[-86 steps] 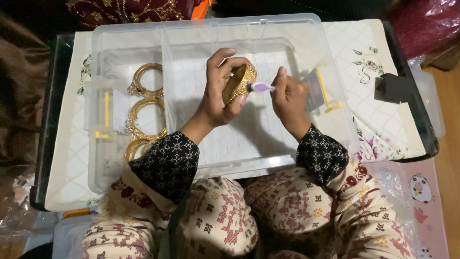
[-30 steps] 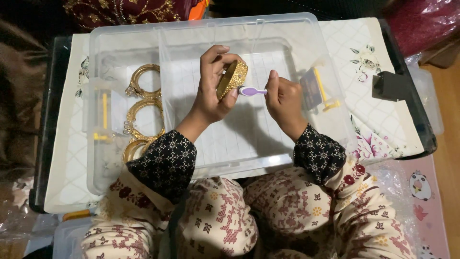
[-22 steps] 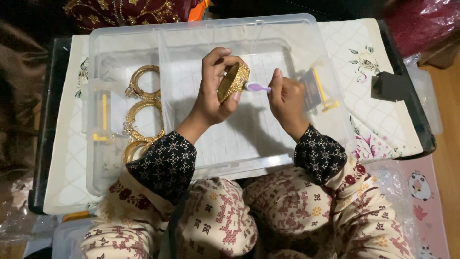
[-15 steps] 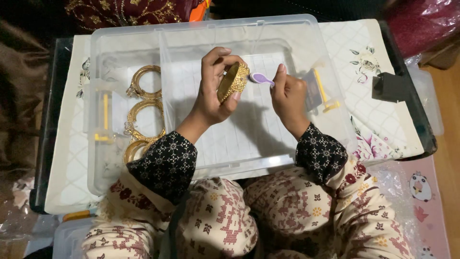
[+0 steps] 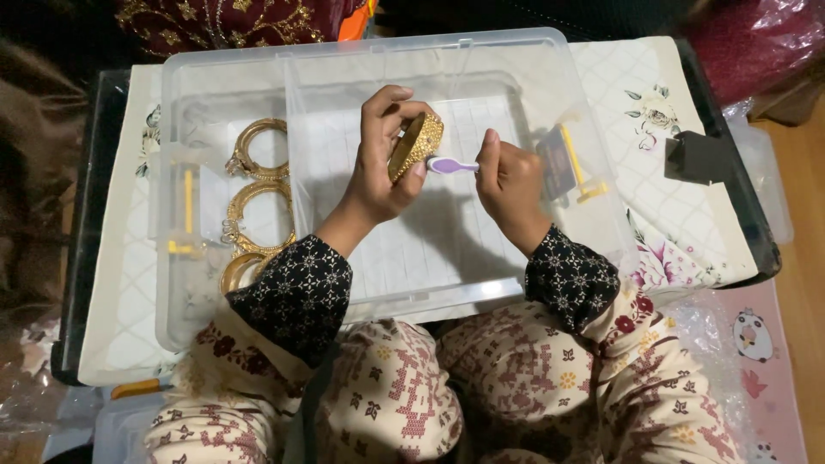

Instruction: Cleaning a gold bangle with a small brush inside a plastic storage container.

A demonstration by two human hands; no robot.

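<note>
My left hand [image 5: 385, 163] grips a wide gold bangle [image 5: 416, 144] on edge above a clear plastic tray [image 5: 447, 288]. My right hand [image 5: 509, 185] holds a small purple brush [image 5: 450, 165] whose head touches the bangle's lower rim. Both hands hover over the tray's white lined bottom. Three more gold bangles [image 5: 251, 206] lie in a row in the clear plastic bin [image 5: 180, 86] at the left.
The tray rests inside the larger bin, which has yellow latches [image 5: 577, 163] at both sides. Under it lies a white floral cloth [image 5: 679, 198] on a dark table. A dark small object [image 5: 696, 157] sits at the right. Patterned fabric covers my lap.
The brush has been moving back and forth against the bangle; its head now sits lower on the rim. The left hand has turned the bangle slightly.
</note>
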